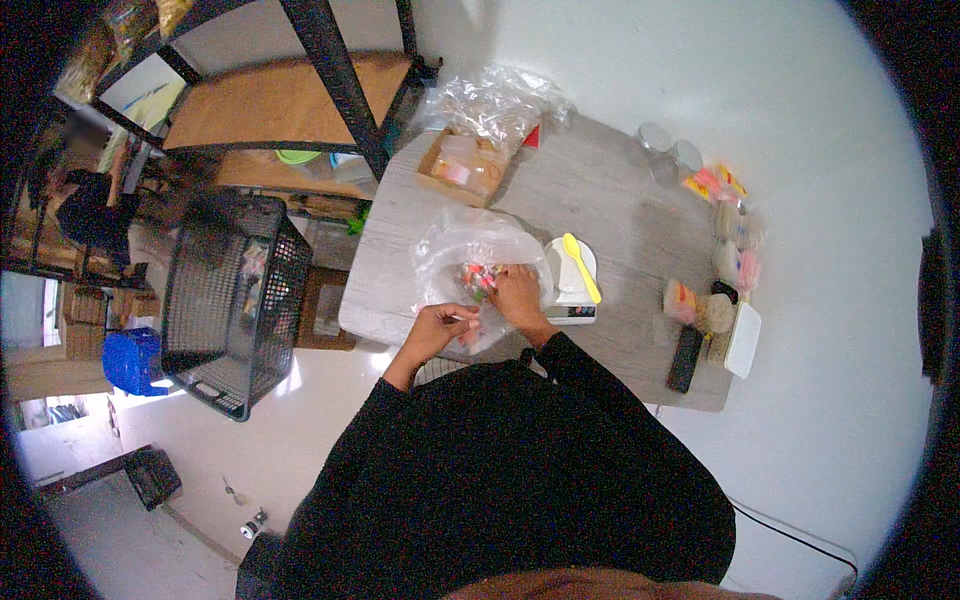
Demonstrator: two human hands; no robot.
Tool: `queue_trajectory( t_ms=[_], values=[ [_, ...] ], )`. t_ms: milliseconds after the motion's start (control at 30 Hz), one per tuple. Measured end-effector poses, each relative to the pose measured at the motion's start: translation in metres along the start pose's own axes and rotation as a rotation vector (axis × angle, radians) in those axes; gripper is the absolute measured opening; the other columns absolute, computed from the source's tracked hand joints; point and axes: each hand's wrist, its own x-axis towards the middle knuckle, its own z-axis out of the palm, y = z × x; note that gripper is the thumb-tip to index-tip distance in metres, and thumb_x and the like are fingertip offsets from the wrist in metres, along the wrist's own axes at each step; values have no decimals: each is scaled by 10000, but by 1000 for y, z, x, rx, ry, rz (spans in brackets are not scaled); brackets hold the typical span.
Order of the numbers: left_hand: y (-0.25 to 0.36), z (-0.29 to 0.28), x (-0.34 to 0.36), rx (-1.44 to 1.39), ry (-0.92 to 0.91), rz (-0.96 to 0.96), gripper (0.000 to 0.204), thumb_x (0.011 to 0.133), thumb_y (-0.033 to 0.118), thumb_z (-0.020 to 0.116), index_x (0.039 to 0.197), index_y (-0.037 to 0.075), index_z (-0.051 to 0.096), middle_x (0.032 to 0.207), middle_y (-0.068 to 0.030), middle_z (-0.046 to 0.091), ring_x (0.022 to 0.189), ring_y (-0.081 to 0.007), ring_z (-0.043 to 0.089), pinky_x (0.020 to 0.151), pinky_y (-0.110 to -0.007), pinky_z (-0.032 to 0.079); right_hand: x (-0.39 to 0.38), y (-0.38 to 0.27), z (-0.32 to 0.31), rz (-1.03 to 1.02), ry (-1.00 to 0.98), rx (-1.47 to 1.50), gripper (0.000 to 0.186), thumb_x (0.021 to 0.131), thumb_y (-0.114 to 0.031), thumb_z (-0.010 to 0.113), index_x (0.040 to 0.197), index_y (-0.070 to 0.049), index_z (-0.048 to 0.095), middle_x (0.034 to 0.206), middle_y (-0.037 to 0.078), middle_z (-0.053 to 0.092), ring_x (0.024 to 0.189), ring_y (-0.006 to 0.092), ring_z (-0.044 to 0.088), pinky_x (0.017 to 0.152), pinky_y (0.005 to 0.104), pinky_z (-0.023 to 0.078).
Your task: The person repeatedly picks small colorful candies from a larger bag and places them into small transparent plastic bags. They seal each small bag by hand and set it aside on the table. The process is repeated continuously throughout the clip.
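A clear plastic bag (440,250) lies spread at the table's near left edge, with several small, colourful pieces (478,276) inside; their kind is too small to tell. My left hand (440,330) pinches the bag's near edge, thumb against fingers. Over the bag's right part, my right hand (517,298) has its fingers curled down at the colourful pieces; the fingertips are partly hidden, and what they hold cannot be made out. Just right of that hand stands a white kitchen scale (573,312) with a yellow spoon (580,265) lying across its top.
Behind the bag is a cardboard box (437,188) beside crumpled clear plastic (500,100). Jars, packets and a black oblong item (685,360) line the table's right side. A black plastic basket (235,300) and a shelf rack (290,100) stand left. Another person (95,215) is far left.
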Motion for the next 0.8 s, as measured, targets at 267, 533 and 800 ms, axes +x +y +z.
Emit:
queue_trajectory(
  t_ms=[267,533,800],
  values=[
    [21,-9,-8,-277,150,-50,183,857,135,674,945,-21,638,924,-135,688,784,-190,665,702,-315,552,1,6,10,-94,123,29,297,776,-331,615,893,-60,646,1028,116,562,993,324,509,815,484,386],
    [30,-15,-10,-387,151,30,173,831,83,687,932,-27,600,906,-174,682,746,-235,679,634,-320,551,-7,-24,-57,-22,64,286,211,785,-204,664,920,-47,628,948,125,608,870,317,573,767,423,448],
    [27,-18,-2,-349,123,18,180,810,48,701,936,-19,592,881,-155,679,727,-228,677,611,-317,549,-35,-44,-145,-132,-11,563,213,822,-204,663,976,-60,637,936,120,628,881,248,596,770,341,480]
  ],
)
